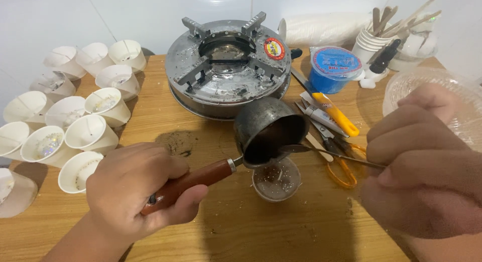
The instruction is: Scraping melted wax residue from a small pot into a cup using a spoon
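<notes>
Wooden table point(211, 232) under my hands. My left hand point(133, 189) is closed around the pot point(268, 129) handle, tipping the pot so its lip hangs over a small cup point(276, 180) standing just below. My right hand point(422, 166) pinches a thin spoon point(321, 151), its tip at the lip, guiding the pour. White cups point(90, 134) crowd the left edge; the stove point(228, 66) sits behind.
</notes>
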